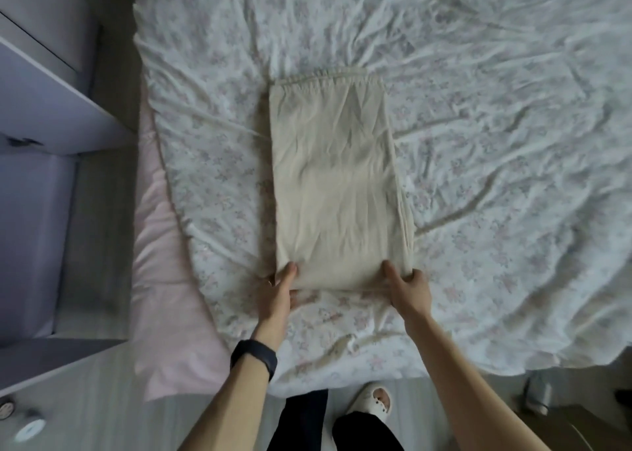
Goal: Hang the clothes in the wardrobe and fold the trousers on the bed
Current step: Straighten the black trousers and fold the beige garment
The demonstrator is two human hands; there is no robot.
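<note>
From my seat I see the trousers lying on the bed, a little left of its middle and near the edge closest to me. They are a pale cream fabric, folded into a long, upright rectangle with several layers stacked, the edges of the lower layers showing along the right side. The gathered elastic waistband sits at the far end and the near end is a rounded fold. The cloth is lightly creased all over, with fine wrinkles running down its length, and it lies flat on the rumpled white floral cover. My left hand grips the near left corner, thumb laid on top and the fingers tucked out of sight beneath the fold. My right hand pinches the near right corner, thumb on top and fingers curled round the outer edge. Both hands hold the same near fold, one at each corner, with both arms reaching forward. A dark wristband circles my left wrist. To the left, a pink sheet shows beside the floral cover, and beyond it stands a lilac cabinet. Below, at the foot of the view, a pale slipper is on the floor beside dark trouser legs.
</note>
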